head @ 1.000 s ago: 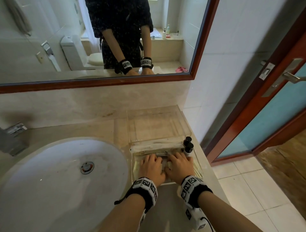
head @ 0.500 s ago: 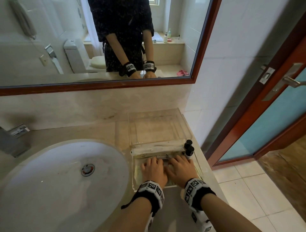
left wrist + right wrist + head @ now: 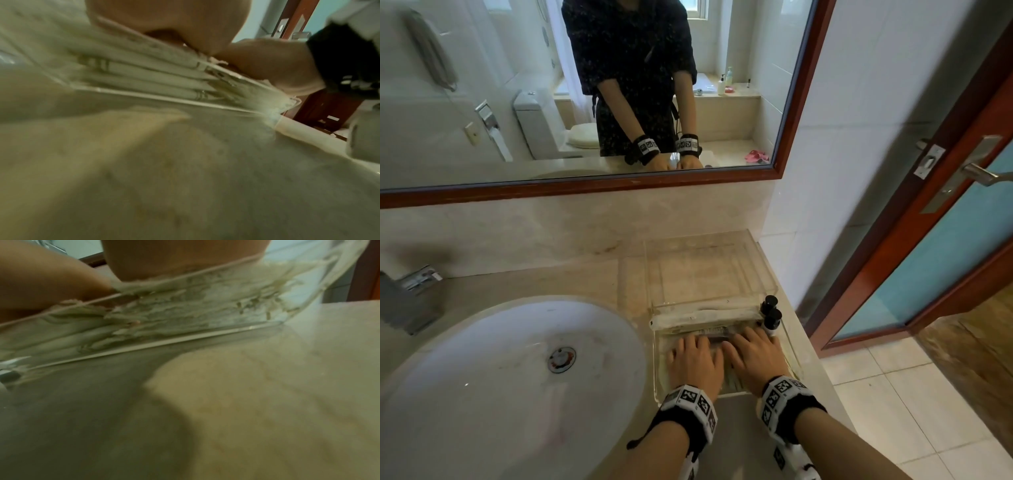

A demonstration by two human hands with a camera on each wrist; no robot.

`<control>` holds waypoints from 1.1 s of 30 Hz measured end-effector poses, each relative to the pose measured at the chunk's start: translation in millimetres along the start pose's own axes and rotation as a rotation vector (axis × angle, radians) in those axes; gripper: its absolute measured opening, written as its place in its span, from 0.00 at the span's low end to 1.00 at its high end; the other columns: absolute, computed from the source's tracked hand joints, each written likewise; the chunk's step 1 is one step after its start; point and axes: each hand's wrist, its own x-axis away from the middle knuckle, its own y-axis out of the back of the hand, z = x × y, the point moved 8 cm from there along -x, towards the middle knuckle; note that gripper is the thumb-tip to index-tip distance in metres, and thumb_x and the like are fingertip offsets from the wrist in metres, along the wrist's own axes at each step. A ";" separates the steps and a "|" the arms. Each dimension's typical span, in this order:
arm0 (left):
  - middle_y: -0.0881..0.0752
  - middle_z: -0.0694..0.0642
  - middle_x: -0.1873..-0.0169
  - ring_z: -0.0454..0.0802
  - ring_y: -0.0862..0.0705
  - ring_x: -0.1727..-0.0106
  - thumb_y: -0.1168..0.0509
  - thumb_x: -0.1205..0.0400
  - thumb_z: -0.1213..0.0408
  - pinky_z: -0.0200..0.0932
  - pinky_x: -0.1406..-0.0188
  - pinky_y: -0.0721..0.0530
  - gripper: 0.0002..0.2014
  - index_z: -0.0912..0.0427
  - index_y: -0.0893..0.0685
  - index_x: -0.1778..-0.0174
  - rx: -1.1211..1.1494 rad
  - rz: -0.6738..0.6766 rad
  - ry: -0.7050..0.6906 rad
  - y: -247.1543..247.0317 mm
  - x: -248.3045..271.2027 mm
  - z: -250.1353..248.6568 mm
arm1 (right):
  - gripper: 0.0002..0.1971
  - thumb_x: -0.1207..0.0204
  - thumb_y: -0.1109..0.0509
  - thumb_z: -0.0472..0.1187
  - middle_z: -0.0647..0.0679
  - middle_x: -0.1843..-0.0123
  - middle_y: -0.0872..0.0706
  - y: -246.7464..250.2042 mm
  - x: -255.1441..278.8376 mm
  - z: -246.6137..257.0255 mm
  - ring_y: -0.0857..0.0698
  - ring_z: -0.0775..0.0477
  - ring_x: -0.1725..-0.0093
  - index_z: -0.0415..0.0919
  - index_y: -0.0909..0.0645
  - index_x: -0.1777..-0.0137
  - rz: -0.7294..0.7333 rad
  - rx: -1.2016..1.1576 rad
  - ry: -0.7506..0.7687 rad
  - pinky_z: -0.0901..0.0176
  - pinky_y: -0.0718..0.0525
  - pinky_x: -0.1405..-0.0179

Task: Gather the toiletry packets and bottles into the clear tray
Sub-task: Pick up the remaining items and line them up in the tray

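Note:
A clear tray [image 3: 705,274] stands on the counter to the right of the sink. Its near part holds a stack of pale toiletry packets [image 3: 702,317], and two small black-capped bottles [image 3: 772,318] stand at its right side. My left hand [image 3: 693,347] and right hand [image 3: 753,346] lie side by side, palms down, with fingers stretched flat over the packets. In the left wrist view the stacked packets [image 3: 144,73] show through the tray wall under my palm. The right wrist view shows the packets [image 3: 185,305] the same way. Whatever lies under my palms is hidden.
A white oval sink [image 3: 510,370] fills the counter on the left, with a faucet [image 3: 410,294] at the far left. A mirror [image 3: 585,85] hangs above the backsplash. The counter's edge drops to a tiled floor [image 3: 893,394] on the right, beside a red-framed door [image 3: 945,205].
Both hands stay flat on the packets in the tray, shifted slightly toward its far side. The head view has tilted a little.

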 end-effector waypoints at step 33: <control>0.48 0.44 0.17 0.47 0.53 0.15 0.48 0.16 0.50 0.70 0.19 0.57 0.21 0.46 0.30 0.26 -0.154 0.180 -0.409 25.6 -15.9 -14.7 | 0.25 0.24 0.51 0.46 0.35 0.46 0.15 18.4 -13.6 -15.4 0.18 0.37 0.49 0.28 0.17 0.55 -0.019 -0.471 -0.293 0.58 0.28 0.55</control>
